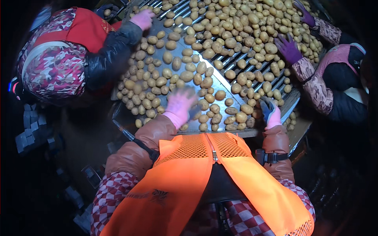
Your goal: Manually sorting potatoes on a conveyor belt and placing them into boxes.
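Observation:
My left hand (180,105), in a pink glove with darker fingers, is over potatoes (167,58) on a flat metal plate (158,27). Motion smears its fingers, so I cannot make out whether it grips anything. My right hand (271,112), gloved in pink with blue-grey fingers, is at the near right beside potatoes (241,117). Its fingers are stretched out, thumb apart, and nothing shows in its grasp. A bright raised strip (215,74) divides the plate from a bed of metal rollers (227,64) heaped with many more potatoes.
On the left a person in a camouflage hood (55,69) reaches a pink glove (143,19) to the plate's far edge. At the right another person's purple gloves (288,48) rest among potatoes. A wooden edge (248,133) runs along my side. Grey blocks (29,129) lie lower left.

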{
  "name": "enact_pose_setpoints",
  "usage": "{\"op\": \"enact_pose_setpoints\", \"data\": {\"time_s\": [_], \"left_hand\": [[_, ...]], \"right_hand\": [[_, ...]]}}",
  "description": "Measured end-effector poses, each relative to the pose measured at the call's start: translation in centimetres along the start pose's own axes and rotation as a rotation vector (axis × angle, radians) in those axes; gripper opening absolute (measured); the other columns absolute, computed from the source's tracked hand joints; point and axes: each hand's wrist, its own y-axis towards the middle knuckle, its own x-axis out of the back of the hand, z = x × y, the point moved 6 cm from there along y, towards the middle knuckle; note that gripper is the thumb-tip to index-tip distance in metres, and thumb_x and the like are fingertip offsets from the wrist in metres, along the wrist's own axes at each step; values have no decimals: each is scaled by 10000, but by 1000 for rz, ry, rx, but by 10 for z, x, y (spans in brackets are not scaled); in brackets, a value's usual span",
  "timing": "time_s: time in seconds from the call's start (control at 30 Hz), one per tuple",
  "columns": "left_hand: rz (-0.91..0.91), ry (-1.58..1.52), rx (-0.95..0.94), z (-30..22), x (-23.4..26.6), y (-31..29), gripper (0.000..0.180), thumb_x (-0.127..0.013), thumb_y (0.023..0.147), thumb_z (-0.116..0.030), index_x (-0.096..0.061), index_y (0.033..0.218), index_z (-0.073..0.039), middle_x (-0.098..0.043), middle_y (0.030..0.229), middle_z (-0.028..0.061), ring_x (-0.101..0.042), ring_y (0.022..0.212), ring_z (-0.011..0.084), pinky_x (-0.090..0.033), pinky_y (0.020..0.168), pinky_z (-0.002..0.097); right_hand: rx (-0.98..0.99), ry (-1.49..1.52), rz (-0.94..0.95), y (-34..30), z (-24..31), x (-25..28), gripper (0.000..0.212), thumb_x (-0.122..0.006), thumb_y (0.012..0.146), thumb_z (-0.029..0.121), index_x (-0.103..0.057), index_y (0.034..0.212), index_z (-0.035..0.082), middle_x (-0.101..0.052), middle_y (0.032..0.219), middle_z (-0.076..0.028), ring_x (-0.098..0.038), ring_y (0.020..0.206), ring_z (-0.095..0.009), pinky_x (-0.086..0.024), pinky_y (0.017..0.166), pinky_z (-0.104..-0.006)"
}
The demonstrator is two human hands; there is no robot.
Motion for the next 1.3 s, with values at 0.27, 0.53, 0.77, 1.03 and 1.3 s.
{"op": "enact_pose_setpoints", "data": {"time_s": [0.27, 0.53, 0.77, 1.03, 1.3], "left_hand": [[-25, -81, 226, 61, 11, -70, 247, -706, 842, -297, -717, 1010, -116, -675, 1147, 147, -633, 1071, 354, -503, 911, 440], [-237, -171, 301, 45, 31, -36, 342, -631, 756, -69, -709, 1085, -121, -692, 1083, 114, -625, 1048, 336, -490, 900, 450], [34, 5, 219, 92, 3, -13, 282, -637, 841, -174, -740, 1103, -177, -572, 1393, 102, -477, 1325, 338, -387, 1089, 469], [-44, 6, 613, 86, 17, -64, 275, -694, 808, -197, -747, 1078, -202, -614, 1299, 106, -573, 1198, 326, -437, 1011, 467], [-9, -67, 79, 33, 3, 49, 361, -738, 754, -159, -718, 1113, -196, -575, 1347, 104, -532, 1253, 341, -425, 1015, 495]], "right_hand": [[-56, -663, -27, -29, -2, 10, 724, -809, 795, 375, -544, 1410, 100, -492, 1466, -234, -547, 1268, -425, -462, 1059, -434], [184, -519, 489, -41, 81, -96, 734, -752, 842, 346, -444, 1467, 118, -505, 1405, -256, -557, 1226, -430, -473, 1022, -461], [75, -134, 874, -6, 135, -150, 327, -587, 940, 145, -651, 1260, 122, -685, 1168, -210, -651, 1086, -398, -524, 911, -430], [432, -705, 684, 25, 175, -200, 407, -661, 824, 124, -588, 1224, 97, -650, 1166, -189, -650, 1080, -378, -537, 896, -464], [310, -771, 830, 22, 175, -221, 296, -634, 870, 133, -653, 1159, 74, -680, 1097, -194, -653, 1094, -367, -528, 911, -462]]}}
